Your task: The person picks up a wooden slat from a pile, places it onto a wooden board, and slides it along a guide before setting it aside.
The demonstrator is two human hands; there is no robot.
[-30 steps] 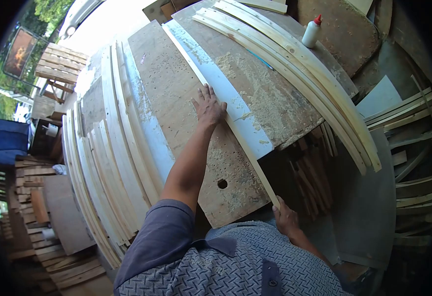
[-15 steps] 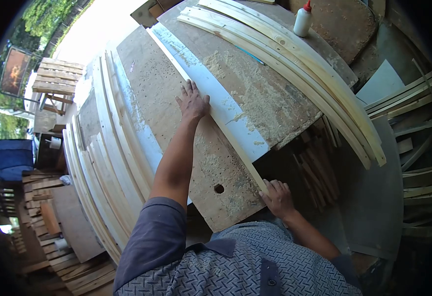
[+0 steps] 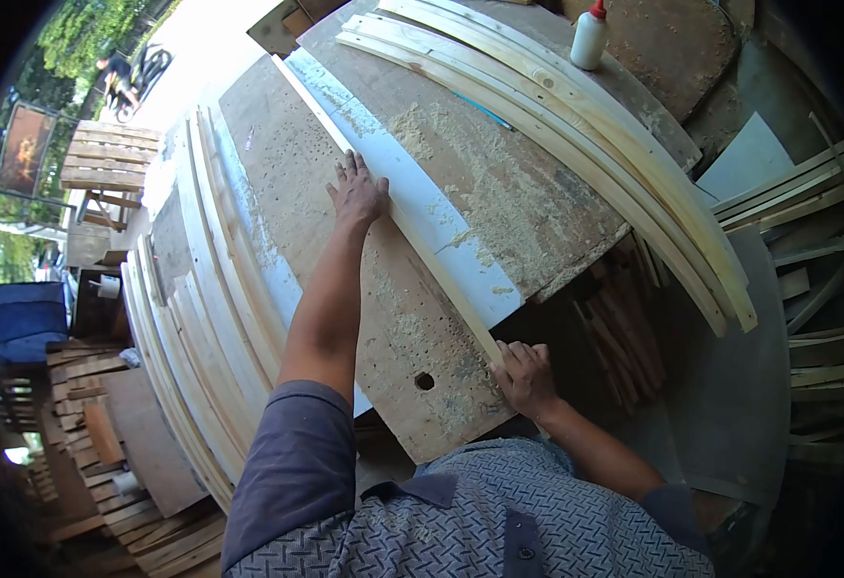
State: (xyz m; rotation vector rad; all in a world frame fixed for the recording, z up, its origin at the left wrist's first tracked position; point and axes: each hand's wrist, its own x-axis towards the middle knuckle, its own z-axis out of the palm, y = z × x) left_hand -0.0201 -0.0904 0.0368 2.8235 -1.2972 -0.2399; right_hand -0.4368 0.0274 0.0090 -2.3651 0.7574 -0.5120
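A long, narrow pale wooden strip [image 3: 446, 286] lies lengthwise on the worn wooden board [image 3: 393, 352], along the edge of a white panel [image 3: 417, 188]. My left hand [image 3: 359, 195] rests on the strip partway along it, palm down, with fingers stretched forward. At the strip's near end, my right hand [image 3: 526, 378] has its fingers curled round the end, beside the board's front corner. Sawdust and a dark round hole [image 3: 425, 381] mark the board close to my body.
Curved wooden pieces [image 3: 576, 101] lie on the bench's right, near a white bottle with a red cap [image 3: 589, 39]. Long wooden strips [image 3: 220, 222] line the left side. A pallet [image 3: 109, 154] stands beyond. A person with a bicycle [image 3: 128, 82] is outside.
Both hands and the strip have shifted slightly forward and left along the board. The view has tilted a little. A person with a bicycle has appeared outside at the upper left.
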